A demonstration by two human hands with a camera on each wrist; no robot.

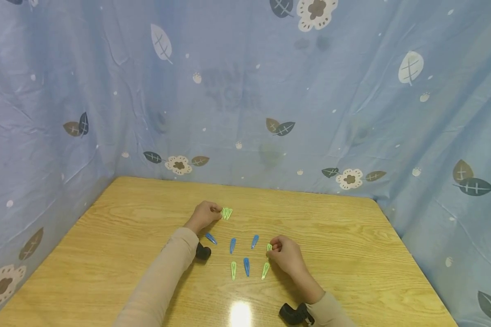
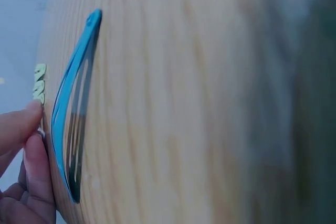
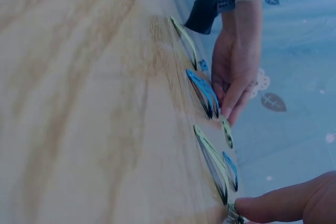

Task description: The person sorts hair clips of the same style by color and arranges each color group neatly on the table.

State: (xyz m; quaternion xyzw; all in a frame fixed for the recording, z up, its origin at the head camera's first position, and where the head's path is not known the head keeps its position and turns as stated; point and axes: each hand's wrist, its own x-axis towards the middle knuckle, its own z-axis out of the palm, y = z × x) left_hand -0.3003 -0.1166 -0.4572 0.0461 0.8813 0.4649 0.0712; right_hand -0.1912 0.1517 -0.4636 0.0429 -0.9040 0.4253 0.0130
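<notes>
In the head view my left hand [image 1: 206,214] pinches at a small group of green clips [image 1: 227,213] toward the back of the table. My right hand [image 1: 287,255] has thumb and fingers on a green clip [image 1: 269,248] right of centre. Between the hands lie several blue clips, one [image 1: 232,245] in the middle and another [image 1: 247,267] nearer the front. Two more green clips lie in front, one [image 1: 233,270] at centre and one [image 1: 265,271] just below my right hand. A blue clip [image 2: 63,108] looms close in the left wrist view, beside my left fingers.
The wooden table [image 1: 331,227] has a bright light reflection near its front edge. A blue patterned curtain [image 1: 229,91] hangs behind it and along both sides. A black wrist device [image 1: 293,314] sits at my right sleeve, and another [image 1: 203,252] at my left.
</notes>
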